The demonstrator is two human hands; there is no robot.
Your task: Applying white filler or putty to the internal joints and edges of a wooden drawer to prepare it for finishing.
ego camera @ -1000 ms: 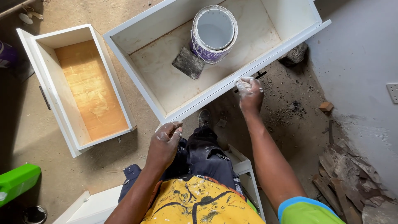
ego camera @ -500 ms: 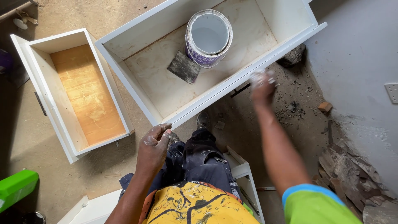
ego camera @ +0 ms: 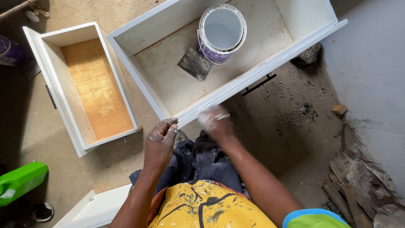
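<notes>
A large white drawer (ego camera: 257, 74) lies face up on the dirt floor in front of me. Inside it stand a paint bucket (ego camera: 221, 33) with white paint and a dark scraper (ego camera: 194, 63). My right hand (ego camera: 216, 122) is motion-blurred at the drawer's near front edge, fingers curled on something small and pale that I cannot make out. My left hand (ego camera: 160, 141), smeared with white paint, rests loosely curled on my knee by the drawer's near corner and holds nothing.
A smaller white drawer (ego camera: 76, 126) with a bare wood bottom lies to the left. A green jug (ego camera: 19, 181) sits at the lower left and a white panel (ego camera: 99, 207) beside my leg. A rock (ego camera: 308, 55), wood scraps (ego camera: 358, 181) and a grey wall (ego camera: 371, 63) are on the right.
My right hand has slid left along the large drawer's front edge, from near the black handle to the near corner. My left hand has stayed on my knee.
</notes>
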